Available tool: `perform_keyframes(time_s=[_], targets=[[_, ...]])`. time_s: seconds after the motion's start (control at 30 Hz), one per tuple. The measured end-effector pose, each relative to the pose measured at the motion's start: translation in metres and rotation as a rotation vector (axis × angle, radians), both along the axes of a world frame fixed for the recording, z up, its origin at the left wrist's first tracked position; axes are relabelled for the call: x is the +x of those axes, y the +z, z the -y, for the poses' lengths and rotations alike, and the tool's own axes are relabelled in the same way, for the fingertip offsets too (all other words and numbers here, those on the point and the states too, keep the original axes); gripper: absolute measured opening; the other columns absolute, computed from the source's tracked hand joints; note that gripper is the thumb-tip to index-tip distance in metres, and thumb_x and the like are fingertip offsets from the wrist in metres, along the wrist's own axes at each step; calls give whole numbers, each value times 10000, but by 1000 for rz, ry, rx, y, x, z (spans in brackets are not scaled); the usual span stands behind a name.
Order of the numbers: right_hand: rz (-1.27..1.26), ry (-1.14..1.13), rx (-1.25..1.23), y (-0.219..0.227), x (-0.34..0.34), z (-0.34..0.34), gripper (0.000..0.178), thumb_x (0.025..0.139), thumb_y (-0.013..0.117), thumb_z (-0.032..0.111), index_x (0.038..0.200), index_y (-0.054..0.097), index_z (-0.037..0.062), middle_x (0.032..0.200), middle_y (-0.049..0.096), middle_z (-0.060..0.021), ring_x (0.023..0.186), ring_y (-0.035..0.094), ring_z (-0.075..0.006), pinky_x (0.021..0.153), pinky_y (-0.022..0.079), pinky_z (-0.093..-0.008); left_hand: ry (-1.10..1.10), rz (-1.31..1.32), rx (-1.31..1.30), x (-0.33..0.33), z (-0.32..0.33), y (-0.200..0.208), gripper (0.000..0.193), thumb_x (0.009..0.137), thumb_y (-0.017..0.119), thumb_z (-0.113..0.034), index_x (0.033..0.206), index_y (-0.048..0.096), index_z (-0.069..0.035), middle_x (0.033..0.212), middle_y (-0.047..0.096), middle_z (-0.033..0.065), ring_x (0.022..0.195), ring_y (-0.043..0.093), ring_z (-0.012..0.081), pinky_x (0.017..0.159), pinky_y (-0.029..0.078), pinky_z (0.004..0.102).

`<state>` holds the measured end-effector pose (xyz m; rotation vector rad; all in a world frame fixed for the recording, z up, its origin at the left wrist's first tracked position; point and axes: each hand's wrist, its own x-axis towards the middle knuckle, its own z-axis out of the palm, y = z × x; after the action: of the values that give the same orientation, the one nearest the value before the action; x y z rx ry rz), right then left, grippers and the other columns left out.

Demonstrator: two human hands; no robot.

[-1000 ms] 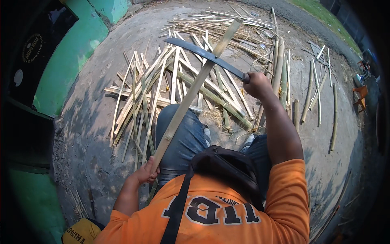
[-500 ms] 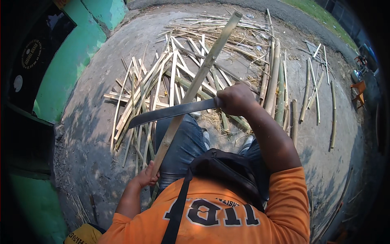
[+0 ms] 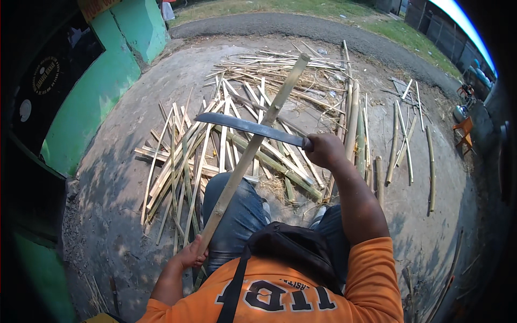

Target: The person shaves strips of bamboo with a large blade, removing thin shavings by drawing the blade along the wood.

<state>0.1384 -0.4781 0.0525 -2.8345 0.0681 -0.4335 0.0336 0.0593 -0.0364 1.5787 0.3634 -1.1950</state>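
My left hand (image 3: pixel 190 255) is closed around the lower end of a long split bamboo strip (image 3: pixel 231 191), beside my left thigh. The strip slants up and away to the right, its far end in the air. In my right hand (image 3: pixel 325 151) is the handle of a machete (image 3: pixel 253 127), gripped in a fist. Its long dark blade points left and crosses the bamboo strip above its middle. Whether the edge touches the strip or passes over it, I cannot tell. My jeans-clad left knee (image 3: pixel 231 188) is under the strip.
A loose heap of split bamboo strips (image 3: pixel 177 161) lies ahead and left. More strips (image 3: pixel 269 67) are spread farther off. Thick bamboo poles (image 3: pixel 353 116) and scattered lengths (image 3: pixel 431 167) lie to the right. A green wall (image 3: pixel 89 107) borders the left; an orange chair (image 3: pixel 464 132) stands far right.
My right hand has moved the machete farther up along the strip, away from my body, and its blade now tilts the other way. My left hand keeps its hold. The view has tipped upward.
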Motion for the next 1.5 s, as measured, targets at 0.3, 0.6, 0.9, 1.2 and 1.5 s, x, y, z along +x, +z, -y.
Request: perform_keyframes(time_s=[0.3, 0.6, 0.9, 1.2, 1.5], targets=[[-90, 399, -205, 6, 4, -47, 111, 816, 713, 312, 786, 721, 205, 725, 708, -64, 727, 723, -331, 701, 557, -483, 7, 20, 33, -5, -5, -7, 809, 953, 278, -874, 913, 518, -103, 587, 342, -27, 465, 284, 111, 471, 281, 285], [-56, -261, 166, -5, 9, 15, 320, 975, 599, 403, 1020, 770, 137, 949, 745, -195, 930, 718, -409, 846, 575, -512, -88, -30, 13, 12, -1, 14, 829, 949, 276, -883, 906, 516, -91, 599, 351, -27, 488, 303, 104, 489, 298, 272], [42, 275, -101, -7, 3, -16, 130, 827, 711, 288, 755, 709, 179, 707, 690, -101, 716, 707, -350, 637, 551, -482, -73, -6, 19, 13, 10, 16, 805, 954, 285, -876, 891, 504, -103, 596, 348, -27, 487, 306, 111, 488, 284, 280], [-53, -368, 426, -26, 24, 67, 248, 862, 654, 256, 972, 729, 47, 957, 731, -252, 910, 698, -426, 858, 555, -488, -76, 6, 17, 17, 1, 6, 786, 972, 285, -854, 882, 503, -105, 597, 344, -29, 486, 294, 106, 484, 273, 275], [99, -209, 646, -39, 6, 94, 276, 794, 765, 222, 943, 706, -2, 831, 702, -220, 763, 656, -358, 750, 531, -421, -64, 44, 8, 13, -6, -2, 787, 967, 310, -856, 900, 510, -98, 596, 344, -29, 484, 292, 107, 485, 279, 276]])
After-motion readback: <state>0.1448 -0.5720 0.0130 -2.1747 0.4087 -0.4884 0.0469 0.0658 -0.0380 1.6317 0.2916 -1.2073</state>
